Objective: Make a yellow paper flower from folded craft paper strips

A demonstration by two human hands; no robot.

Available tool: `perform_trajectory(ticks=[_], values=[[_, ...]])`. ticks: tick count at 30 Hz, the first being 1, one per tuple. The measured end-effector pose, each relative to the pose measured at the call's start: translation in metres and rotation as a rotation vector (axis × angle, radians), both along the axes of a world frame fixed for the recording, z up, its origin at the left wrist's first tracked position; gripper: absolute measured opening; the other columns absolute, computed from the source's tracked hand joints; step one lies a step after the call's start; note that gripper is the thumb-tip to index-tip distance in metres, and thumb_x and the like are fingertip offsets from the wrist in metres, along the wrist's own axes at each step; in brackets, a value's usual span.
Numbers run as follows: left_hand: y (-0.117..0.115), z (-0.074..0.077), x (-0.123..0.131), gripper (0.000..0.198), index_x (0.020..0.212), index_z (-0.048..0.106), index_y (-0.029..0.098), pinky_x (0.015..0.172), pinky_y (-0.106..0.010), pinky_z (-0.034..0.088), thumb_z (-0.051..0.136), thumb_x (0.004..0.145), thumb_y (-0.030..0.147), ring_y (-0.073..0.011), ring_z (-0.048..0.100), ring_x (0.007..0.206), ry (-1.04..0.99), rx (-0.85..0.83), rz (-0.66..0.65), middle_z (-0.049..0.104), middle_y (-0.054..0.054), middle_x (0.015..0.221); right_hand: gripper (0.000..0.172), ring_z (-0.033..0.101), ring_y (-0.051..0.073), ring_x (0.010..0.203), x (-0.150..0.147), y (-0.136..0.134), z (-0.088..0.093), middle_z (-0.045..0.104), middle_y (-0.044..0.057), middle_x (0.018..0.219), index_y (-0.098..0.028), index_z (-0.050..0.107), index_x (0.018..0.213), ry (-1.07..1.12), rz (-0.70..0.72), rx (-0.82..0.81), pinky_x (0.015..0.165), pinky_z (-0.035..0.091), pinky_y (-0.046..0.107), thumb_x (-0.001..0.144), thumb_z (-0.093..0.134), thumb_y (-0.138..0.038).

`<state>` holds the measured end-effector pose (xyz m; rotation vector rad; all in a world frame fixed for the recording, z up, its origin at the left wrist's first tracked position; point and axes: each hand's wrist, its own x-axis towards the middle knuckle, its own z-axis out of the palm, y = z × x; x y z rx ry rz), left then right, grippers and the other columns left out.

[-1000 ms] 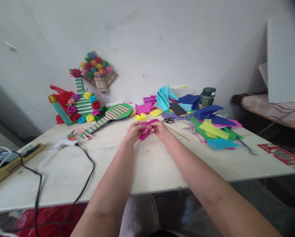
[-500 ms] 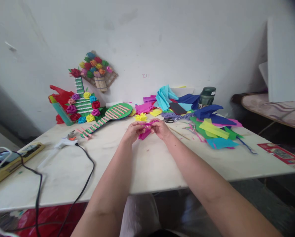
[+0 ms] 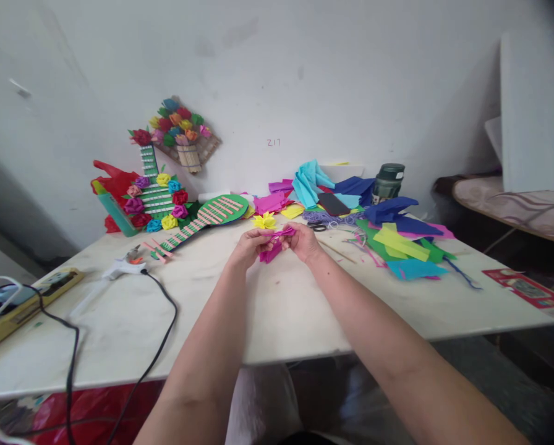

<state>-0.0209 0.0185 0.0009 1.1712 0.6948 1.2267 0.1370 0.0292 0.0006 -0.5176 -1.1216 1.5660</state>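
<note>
Above the middle of the table, my left hand (image 3: pixel 253 246) and my right hand (image 3: pixel 301 242) pinch a piece of magenta crepe paper (image 3: pixel 270 252) between them. Its upper edge is gathered in narrow folds between the fingertips, while a looser part hangs below. Both hands are closed on it, and parts of the paper are hidden by the fingers. Just beyond the hands lies a yellow paper flower (image 3: pixel 264 220). Black-handled scissors (image 3: pixel 317 227) rest behind my right hand, close to a thin wooden stick (image 3: pixel 337 250).
A glue gun (image 3: pixel 126 266) with a black cord lies left, near a power strip (image 3: pixel 31 303). Flower-decorated guitar shapes (image 3: pixel 159 201) stand at the back left. Coloured paper sheets (image 3: pixel 400 241), a phone (image 3: pixel 333 204) and a dark green bottle (image 3: pixel 388 182) are at the right.
The magenta paper's top edge is more bunched at my right fingertips, which have shifted slightly. Both arms stay in nearly the same place.
</note>
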Motion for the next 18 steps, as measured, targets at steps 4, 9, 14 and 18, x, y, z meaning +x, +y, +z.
perform_trajectory(ticks=[4, 9, 14, 18], values=[[-0.0006, 0.001, 0.0008, 0.024, 0.078, 0.065, 0.009, 0.057, -0.025, 0.047, 0.066, 0.055, 0.015, -0.0117, 0.058, 0.052, 0.021, 0.012, -0.028, 0.065, -0.006, 0.066, 0.028, 0.042, 0.008, 0.031, -0.0021, 0.0055, -0.0031, 0.055, -0.004, 0.045, -0.019, 0.045, 0.068, -0.089, -0.141, 0.012, 0.035, 0.034, 0.022, 0.057, 0.065, -0.034], [-0.0018, 0.0037, 0.0012, 0.022, 0.076, 0.062, 0.007, 0.058, -0.026, 0.048, 0.061, 0.062, 0.025, -0.0136, 0.059, 0.056, -0.002, 0.008, -0.065, 0.064, -0.008, 0.07, 0.032, 0.04, 0.007, 0.03, -0.0015, 0.007, -0.0043, 0.05, -0.009, 0.04, -0.019, 0.047, 0.079, -0.177, -0.215, 0.091, 0.035, 0.032, 0.019, 0.054, 0.067, -0.027], [-0.007, 0.0054, 0.0022, 0.035, 0.09, 0.052, 0.012, 0.049, -0.023, 0.044, 0.068, 0.06, 0.023, -0.0125, 0.057, 0.049, 0.108, 0.027, -0.068, 0.061, -0.002, 0.06, 0.028, 0.037, 0.005, 0.032, -0.0016, 0.0027, -0.0027, 0.047, -0.01, 0.04, -0.019, 0.049, 0.081, -0.304, -0.191, 0.221, 0.035, 0.03, 0.017, 0.059, 0.064, -0.026], [-0.008, 0.0047, 0.003, 0.042, 0.094, 0.049, 0.013, 0.046, -0.022, 0.041, 0.069, 0.06, 0.027, -0.012, 0.055, 0.046, 0.16, 0.119, -0.108, 0.061, -0.001, 0.058, 0.026, 0.037, 0.004, 0.033, -0.0027, 0.0021, -0.0025, 0.046, -0.011, 0.041, -0.018, 0.05, 0.083, -0.363, -0.198, 0.274, 0.036, 0.029, 0.017, 0.061, 0.062, -0.026]])
